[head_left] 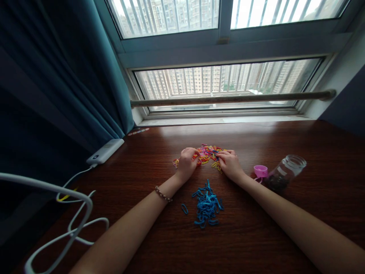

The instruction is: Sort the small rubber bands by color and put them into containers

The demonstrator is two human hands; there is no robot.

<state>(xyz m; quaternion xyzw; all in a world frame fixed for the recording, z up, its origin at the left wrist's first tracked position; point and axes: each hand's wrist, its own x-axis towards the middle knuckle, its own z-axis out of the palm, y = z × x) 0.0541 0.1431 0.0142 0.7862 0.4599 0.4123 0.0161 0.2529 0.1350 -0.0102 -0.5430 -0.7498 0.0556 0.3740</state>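
A heap of small multicoloured rubber bands [207, 154], mostly red, pink, yellow and orange, lies on the brown table between my hands. My left hand [187, 161] is at the heap's left side, its fingers curled together among the bands; what they pinch is hidden. On the right edge, my right hand [230, 163] has its thumb and fingertips closed on the heap, and I cannot make out what is in them. Nearer to me is a separate pile of blue rubber bands [207, 207]. One loose blue band [184, 209] lies left of that pile.
At right, a clear jar [286, 171] with dark contents leans beside a pink cap [260, 171]. A white power bank [105, 151] with a cable sits at the table's left edge. A thick white tube [82, 198] loops at lower left, near a blue curtain [85, 76].
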